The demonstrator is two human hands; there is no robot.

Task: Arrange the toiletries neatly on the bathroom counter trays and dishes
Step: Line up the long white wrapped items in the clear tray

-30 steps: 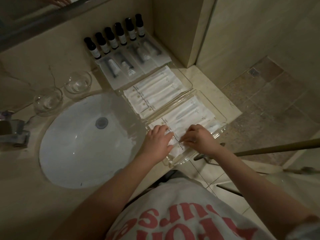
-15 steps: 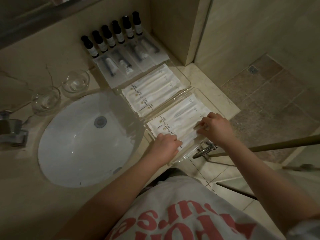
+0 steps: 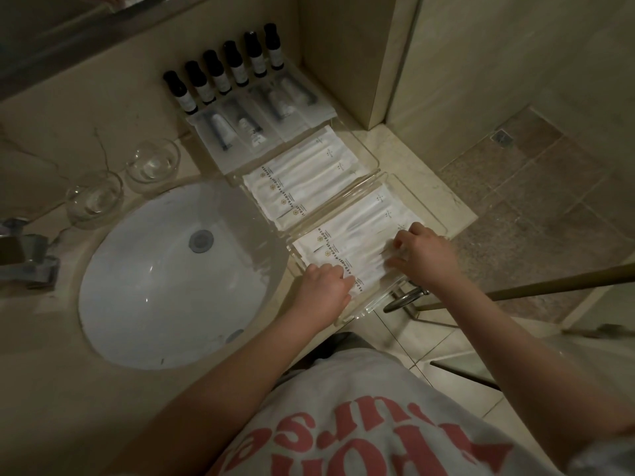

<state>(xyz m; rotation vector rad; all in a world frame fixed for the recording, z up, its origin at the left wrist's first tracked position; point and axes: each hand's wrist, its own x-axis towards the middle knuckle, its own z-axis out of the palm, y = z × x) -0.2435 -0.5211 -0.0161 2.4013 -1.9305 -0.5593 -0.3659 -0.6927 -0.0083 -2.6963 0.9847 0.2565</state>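
The step in hand looks like squaring up the stack of flat white paper sachets (image 3: 357, 231) that lies in the nearer clear acrylic tray (image 3: 359, 313), on the beige stone counter (image 3: 412, 159). The two hands are apart, one at each end of the stack. The left hand (image 3: 323, 286) has its knuckles up and bent fingers on the printed end. The right hand (image 3: 424, 255) has its bent fingers spread over the opposite end. Whether either hand pinches a sachet or only presses on it cannot be told. Just beyond the hands a second clear acrylic tray (image 3: 372, 159) holds a matching row of white sachets (image 3: 302, 176) that already lie even. Farther beyond are the clear-wrapped toiletry kits (image 3: 261, 121) and a row of small dark bottles with white labels (image 3: 223, 70), which look settled. To the left of the left hand sits the white oval sink basin (image 3: 171, 269), with two clear glass bowls (image 3: 153, 159) beyond it. The task seems close to finished. The next move probably calls for a light inward push from both ends so the sachet edges line up inside the tray walls. The hands should then lift off straight, because the thin packets slide easily over one another.
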